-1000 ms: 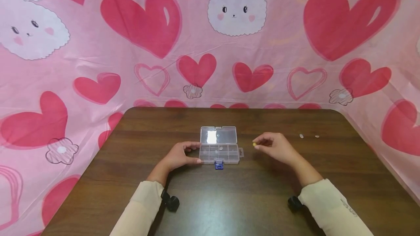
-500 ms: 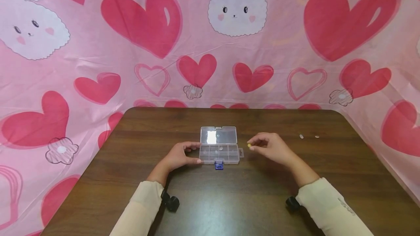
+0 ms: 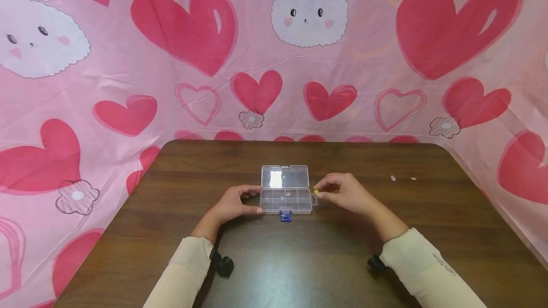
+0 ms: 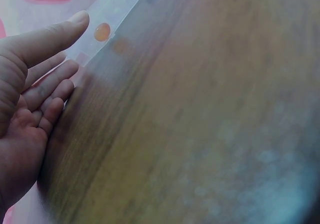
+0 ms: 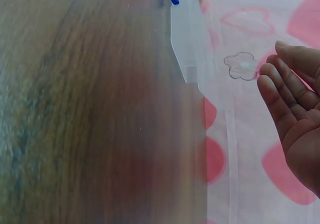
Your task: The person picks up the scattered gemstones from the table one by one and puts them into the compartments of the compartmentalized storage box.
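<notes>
A clear plastic compartment box [image 3: 298, 211] stands with its lid [image 3: 297, 176] up and its blue latch [image 3: 285, 216] toward me. My left hand [image 3: 233, 203] holds the box's left end between thumb and fingers. Just right of the box, my right hand [image 3: 344, 194] pinches a small yellow pill [image 3: 316, 192] between thumb and fingertips, above the hanging tab. A few small pieces lie in the compartments, including a whitish one [image 3: 288, 194]. Through the box wall, the left wrist view shows an orange round piece [image 4: 102, 32]. The yellow pill is hidden in the right wrist view.
On the brown wooden table [image 3: 342, 260], to the right of the right hand, lie a white oval pill [image 3: 393, 178] and a small brownish pill [image 3: 413, 178]. A pink cloth [image 3: 368, 61] with hearts and rabbits hangs behind the table.
My right hand has moved left with the yellow pill, from clear of the box to right beside its end. The left hand and the box have stayed put.
</notes>
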`<state>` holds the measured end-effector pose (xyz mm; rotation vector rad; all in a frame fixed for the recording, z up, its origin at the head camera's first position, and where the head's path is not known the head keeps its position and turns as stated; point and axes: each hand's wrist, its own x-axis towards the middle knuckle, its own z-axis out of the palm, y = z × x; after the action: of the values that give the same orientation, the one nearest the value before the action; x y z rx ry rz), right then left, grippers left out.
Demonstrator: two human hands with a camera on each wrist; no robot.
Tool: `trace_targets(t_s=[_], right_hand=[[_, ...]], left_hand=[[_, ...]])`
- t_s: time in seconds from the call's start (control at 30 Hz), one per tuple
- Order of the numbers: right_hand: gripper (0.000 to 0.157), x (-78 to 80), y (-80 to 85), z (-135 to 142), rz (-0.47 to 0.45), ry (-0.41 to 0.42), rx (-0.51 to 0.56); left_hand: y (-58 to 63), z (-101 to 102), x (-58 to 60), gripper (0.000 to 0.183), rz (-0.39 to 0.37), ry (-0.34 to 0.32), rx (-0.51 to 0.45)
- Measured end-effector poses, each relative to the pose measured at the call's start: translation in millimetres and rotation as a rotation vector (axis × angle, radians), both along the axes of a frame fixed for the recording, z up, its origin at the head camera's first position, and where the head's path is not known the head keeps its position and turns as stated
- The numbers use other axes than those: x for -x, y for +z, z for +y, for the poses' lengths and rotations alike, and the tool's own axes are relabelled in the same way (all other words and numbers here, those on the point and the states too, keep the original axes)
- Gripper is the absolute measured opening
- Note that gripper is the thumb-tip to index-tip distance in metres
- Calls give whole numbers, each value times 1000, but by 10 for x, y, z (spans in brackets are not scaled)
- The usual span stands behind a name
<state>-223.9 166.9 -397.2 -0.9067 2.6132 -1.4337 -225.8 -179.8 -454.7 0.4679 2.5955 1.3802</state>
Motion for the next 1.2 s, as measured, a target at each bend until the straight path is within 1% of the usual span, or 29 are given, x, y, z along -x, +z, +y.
trace_targets(t_s=[0.23, 0.37, 0.6, 0.73, 0.93, 1.07, 1.2], right_hand=[[15, -12, 15, -66, -26, 34, -20], [15, -2, 10, -98, -27, 57, -35], [13, 40, -5, -172, -9, 99, -39], [13, 76, -13, -216, 9, 119, -41], [12, 100, -6, -276, 12, 151, -48], [10, 112, -35, -320, 17, 172, -57], [8, 132, -101, -361, 22, 182, -56]], left_hand=[[-6, 6, -3, 64, 6, 0, 3], [-15, 6, 0, 64, 6, -6, 4], [-18, -1, -5, 65, -14, 5, -2], [-21, -7, -7, 65, -12, 14, 2], [-23, -7, -3, 65, -13, 18, 5], [-19, -6, -5, 65, -25, 27, 6], [-18, -4, -4, 65, -33, 31, 4]])
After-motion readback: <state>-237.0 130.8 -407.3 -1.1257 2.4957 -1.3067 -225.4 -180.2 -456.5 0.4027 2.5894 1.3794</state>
